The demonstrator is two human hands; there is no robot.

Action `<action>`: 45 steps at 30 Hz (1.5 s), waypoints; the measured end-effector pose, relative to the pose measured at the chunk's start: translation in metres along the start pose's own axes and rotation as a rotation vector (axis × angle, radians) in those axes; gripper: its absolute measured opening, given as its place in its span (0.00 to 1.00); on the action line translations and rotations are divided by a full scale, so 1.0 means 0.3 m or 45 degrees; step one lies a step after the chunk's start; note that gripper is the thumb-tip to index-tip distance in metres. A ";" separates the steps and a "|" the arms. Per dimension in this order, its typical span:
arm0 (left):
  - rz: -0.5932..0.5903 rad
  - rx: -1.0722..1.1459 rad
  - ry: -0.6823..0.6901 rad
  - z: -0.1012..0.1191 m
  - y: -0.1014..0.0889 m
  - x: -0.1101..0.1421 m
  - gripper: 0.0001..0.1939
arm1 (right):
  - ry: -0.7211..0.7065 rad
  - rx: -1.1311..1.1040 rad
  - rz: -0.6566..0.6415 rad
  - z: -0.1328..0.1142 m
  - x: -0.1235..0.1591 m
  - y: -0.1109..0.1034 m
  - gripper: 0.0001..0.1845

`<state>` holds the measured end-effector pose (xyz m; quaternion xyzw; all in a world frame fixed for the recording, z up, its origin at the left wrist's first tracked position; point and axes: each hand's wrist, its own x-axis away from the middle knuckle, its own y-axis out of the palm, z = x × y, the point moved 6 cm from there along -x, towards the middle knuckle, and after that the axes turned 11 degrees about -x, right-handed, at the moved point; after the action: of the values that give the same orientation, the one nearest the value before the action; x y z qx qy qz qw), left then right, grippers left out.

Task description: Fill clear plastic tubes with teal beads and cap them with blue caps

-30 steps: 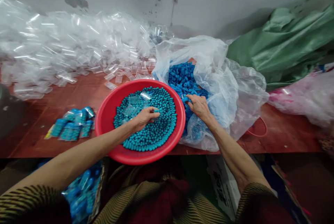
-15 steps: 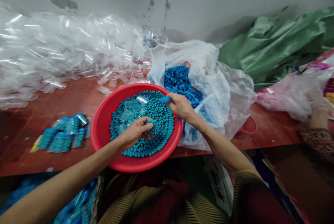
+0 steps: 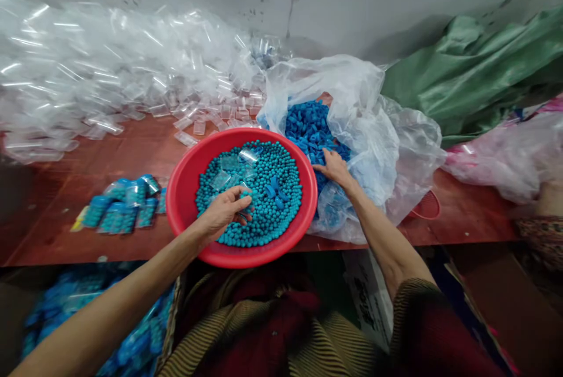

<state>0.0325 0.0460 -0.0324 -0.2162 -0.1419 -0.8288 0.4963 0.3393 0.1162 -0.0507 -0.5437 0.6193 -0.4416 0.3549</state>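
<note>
My left hand [image 3: 226, 207] is closed over the middle of the red basin [image 3: 176, 201], pinching a small clear container [image 3: 246, 194] with teal showing through it. Fingers hide most of that container. Teal beads [image 3: 259, 230] fill the basin, and a few clear containers [image 3: 221, 179] lie among them. Several blue caps [image 3: 275, 191] rest loose on the beads. Past the basin's right rim, my right hand [image 3: 336, 167] has its thumb and fingers apart at the edge of a pile of blue caps [image 3: 308, 122] inside a clear plastic bag [image 3: 365, 125].
Filled containers with blue caps [image 3: 118, 207] stand in a group at the left. A large heap of clear containers [image 3: 132, 78] lies along the wall. Green cloth [image 3: 484, 72] is at the back right. Another person's sleeve [image 3: 541, 239] shows at the right edge. Below the table is a box of filled containers [image 3: 141, 330].
My right hand has left the basin, where it held a blue piece, and moved right to the cap pile. Loose blue caps now show on the beads. My left hand keeps its grip.
</note>
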 end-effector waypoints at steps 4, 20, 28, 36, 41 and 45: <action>0.049 -0.011 -0.007 -0.002 -0.007 -0.005 0.27 | -0.054 0.056 0.000 0.050 -0.001 0.083 0.27; 0.088 -0.021 0.022 0.001 -0.004 -0.007 0.27 | -0.514 -0.212 0.345 -0.329 0.099 -0.185 0.13; 0.087 -0.008 0.010 0.008 -0.006 0.010 0.23 | -0.631 0.303 -0.206 -0.523 0.147 0.014 0.19; 0.046 0.018 0.016 0.013 0.003 0.015 0.21 | -0.497 0.289 -0.582 -0.563 0.257 0.132 0.16; -0.024 0.100 0.014 0.002 0.011 0.009 0.23 | -0.556 0.247 -0.653 -0.554 0.239 0.183 0.16; -0.031 0.112 0.044 0.000 0.012 0.007 0.24 | -0.457 -0.185 -0.651 -0.520 0.202 0.118 0.17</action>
<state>0.0349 0.0426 -0.0313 -0.1782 -0.1724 -0.8313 0.4974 0.1734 0.0822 -0.0254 -0.7748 0.4200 -0.3680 0.2963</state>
